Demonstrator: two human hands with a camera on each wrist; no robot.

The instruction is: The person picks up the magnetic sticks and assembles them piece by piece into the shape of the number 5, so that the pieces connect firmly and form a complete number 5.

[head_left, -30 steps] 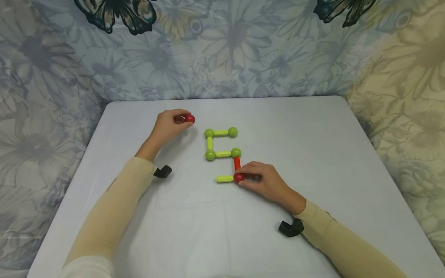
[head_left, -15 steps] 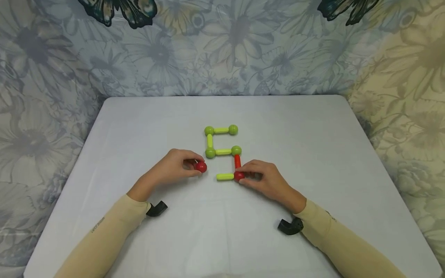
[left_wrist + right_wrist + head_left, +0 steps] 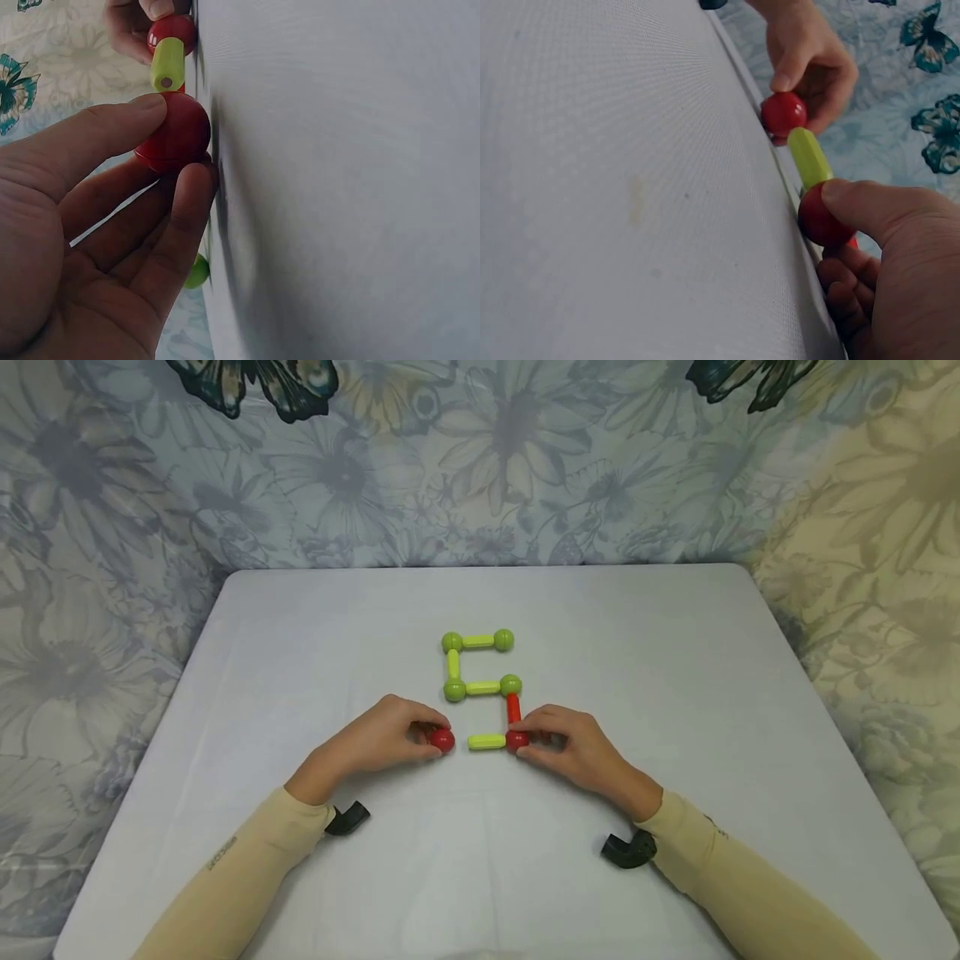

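Observation:
My left hand (image 3: pixel 386 735) pinches a loose red ball (image 3: pixel 442 741) between thumb and fingers, low over the table. A short gap separates that ball from the free end of a yellow-green rod (image 3: pixel 487 742). The rod's other end meets a second red ball (image 3: pixel 516 741), which my right hand (image 3: pixel 573 747) grips between thumb and fingertips. From this ball a red rod (image 3: pixel 513 708) runs up to a green ball (image 3: pixel 511 685). Further green balls and rods (image 3: pixel 453 665) carry on the joined shape. In the left wrist view, the rod's end (image 3: pixel 167 81) shows just past the held ball (image 3: pixel 184 131).
A white-covered table (image 3: pixel 675 677) lies under the shape. Behind it hangs a flower-patterned cloth (image 3: pixel 510 485) with butterfly pictures (image 3: pixel 258 385). Dark wrist mounts (image 3: pixel 628 850) stick out from the sleeves (image 3: pixel 232 860).
The left hand has brought its red ball from the upper left of the shape down and right, near the rod's free end. The right hand stays on its red ball.

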